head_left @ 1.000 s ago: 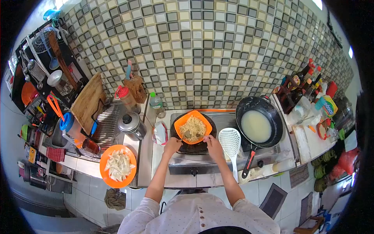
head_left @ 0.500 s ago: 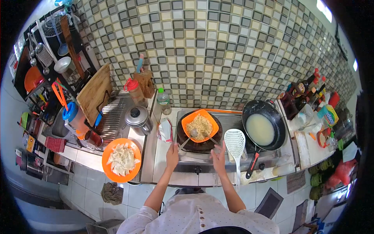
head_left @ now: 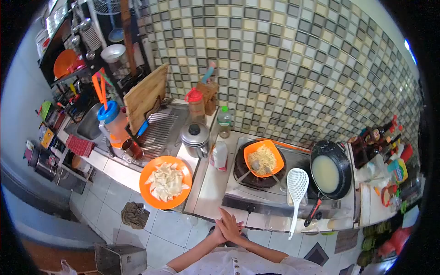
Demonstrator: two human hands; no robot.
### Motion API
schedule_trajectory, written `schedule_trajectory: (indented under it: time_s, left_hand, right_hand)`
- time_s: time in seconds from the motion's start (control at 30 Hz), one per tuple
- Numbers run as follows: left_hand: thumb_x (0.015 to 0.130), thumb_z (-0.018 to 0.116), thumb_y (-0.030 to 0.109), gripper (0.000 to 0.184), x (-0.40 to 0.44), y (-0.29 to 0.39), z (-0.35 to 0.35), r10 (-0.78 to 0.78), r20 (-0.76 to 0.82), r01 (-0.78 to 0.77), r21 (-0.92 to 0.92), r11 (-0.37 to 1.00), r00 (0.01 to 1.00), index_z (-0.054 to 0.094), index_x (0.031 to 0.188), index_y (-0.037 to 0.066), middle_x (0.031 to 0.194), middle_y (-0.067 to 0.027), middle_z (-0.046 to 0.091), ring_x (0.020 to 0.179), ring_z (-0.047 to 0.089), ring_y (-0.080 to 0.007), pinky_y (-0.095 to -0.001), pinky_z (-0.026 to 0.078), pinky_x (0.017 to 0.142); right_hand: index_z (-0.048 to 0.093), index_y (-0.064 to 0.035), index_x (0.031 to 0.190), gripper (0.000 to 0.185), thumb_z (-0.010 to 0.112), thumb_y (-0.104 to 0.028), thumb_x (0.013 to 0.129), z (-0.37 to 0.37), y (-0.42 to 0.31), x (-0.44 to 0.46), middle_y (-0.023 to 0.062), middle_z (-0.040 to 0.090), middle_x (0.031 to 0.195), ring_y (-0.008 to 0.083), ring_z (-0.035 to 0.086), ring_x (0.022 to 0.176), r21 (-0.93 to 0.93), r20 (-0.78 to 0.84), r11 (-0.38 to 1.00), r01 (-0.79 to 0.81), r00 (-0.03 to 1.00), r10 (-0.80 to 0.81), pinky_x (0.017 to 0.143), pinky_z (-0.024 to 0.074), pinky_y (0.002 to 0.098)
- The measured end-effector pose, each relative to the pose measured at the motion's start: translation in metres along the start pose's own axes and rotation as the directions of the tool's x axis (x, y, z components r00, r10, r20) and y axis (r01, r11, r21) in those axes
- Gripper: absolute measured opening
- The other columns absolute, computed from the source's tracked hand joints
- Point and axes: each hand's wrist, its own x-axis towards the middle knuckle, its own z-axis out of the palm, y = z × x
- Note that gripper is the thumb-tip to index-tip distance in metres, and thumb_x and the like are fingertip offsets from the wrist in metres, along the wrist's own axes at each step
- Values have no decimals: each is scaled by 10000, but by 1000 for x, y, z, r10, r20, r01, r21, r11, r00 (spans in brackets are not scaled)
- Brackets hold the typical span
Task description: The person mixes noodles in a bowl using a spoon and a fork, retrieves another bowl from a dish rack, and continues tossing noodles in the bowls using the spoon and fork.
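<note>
Well, left hand [head_left: 218, 236] & right hand [head_left: 231, 228] touch, loosely open, no object visible; orange bowl [head_left: 275, 151] (prob. light, stiff, slick) is best held by opp. rims.

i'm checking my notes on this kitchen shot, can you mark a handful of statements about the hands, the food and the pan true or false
1. The left hand and right hand are touching each other. True.
2. The black pan is empty. False: it holds a pale, cloudy liquid.
3. Two utensils rest in the orange bowl of noodles. True.
4. The white slotted spatula lies inside the black pan. False: it lies outside it, between the pan and the orange bowl.
5. The clear bottle near the tiled wall has a green cap. True.
</note>
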Motion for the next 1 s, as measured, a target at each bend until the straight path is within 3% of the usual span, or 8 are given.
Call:
schedule_trajectory:
  time_s: [0.07, 0.17, 0.2, 0.33, 0.57, 0.7, 0.8, 1.0]
  left_hand:
    - [818, 294, 593, 563, -5, -4, -26, 60, 165, -58, -18, 998, 984, 403, 1134, 141, 1097, -85, 503, 1064, 454, -298, -444, 295, 971]
    - [780, 309, 652, 654, 3, -15, -93, 232, 520, 13, -425, 905, 822, 446, 1120, 110, 1149, -193, 479, 1062, 433, -375, -499, 285, 950]
    - [742, 353, 670, 670, -20, -11, -78, 134, 170, -75, -315, 946, 976, 510, 1009, 76, 1043, -177, 525, 1055, 436, -338, -522, 268, 950]
    - [679, 150, 790, 925, -53, -38, -67, 226, -105, -248, -322, 914, 968, 461, 1061, 7, 1167, -239, 453, 1092, 421, -365, -458, 262, 993]
    - [831, 285, 321, 224, -32, -120, -166, 237, -543, -475, -353, 806, 806, 475, 841, 202, 807, -3, 556, 769, 519, -147, -268, 465, 646]
    - [824, 293, 419, 395, -80, -135, -139, 545, -496, -472, 276, 837, 676, 485, 960, 102, 975, -76, 529, 919, 491, -219, -338, 398, 799]
    - [818, 302, 516, 609, -115, -154, -115, 743, -321, -268, 789, 553, 588, 496, 1079, 1, 1143, -149, 502, 1069, 463, -292, -409, 331, 953]
    - [828, 345, 492, 523, -115, -159, -202, 709, -518, -561, 441, 701, 479, 510, 1000, 26, 1042, -116, 531, 965, 501, -258, -392, 387, 859]
  right_hand:
    - [272, -149, 1328, 520, 390, -312, 849, 13, 14, -5, 163, 394, 1267, 328, 373, 1143, -96, -29, 942, 321, 945, -325, 945, 262, 420]
    - [317, -142, 1311, 498, 374, -335, 856, 26, 9, -15, 184, 462, 1185, 349, 443, 1052, 27, 203, 980, 197, 959, -198, 884, 323, 425]
    - [339, -139, 1302, 490, 366, -346, 859, 29, 5, -16, 195, 496, 1144, 360, 477, 1006, 72, 295, 988, 135, 943, -150, 853, 353, 428]
    - [623, -95, 960, 452, 334, -425, 851, 52, 29, -33, 217, 595, 743, 405, 561, 665, -184, 541, 885, 427, 796, -272, 643, 421, 478]
    - [627, -61, 881, 545, 229, -434, 888, 89, 113, -82, 223, 590, 725, 381, 572, 685, 15, 855, 898, 440, 459, -239, 618, 428, 470]
    - [455, -50, 1149, 417, 272, -332, 903, 96, 112, -100, 218, 583, 729, 381, 573, 665, 145, 826, 771, 620, 353, -439, 585, 438, 466]
    - [419, -85, 1197, 357, 349, -232, 880, 113, 119, -110, 197, 589, 787, 369, 577, 678, -2, 895, 691, 723, 310, -321, 576, 442, 471]
    - [405, -69, 1200, 360, 386, -177, 857, 156, 96, -100, 175, 589, 885, 344, 581, 761, 121, 913, 500, 858, 101, -395, 587, 451, 465]
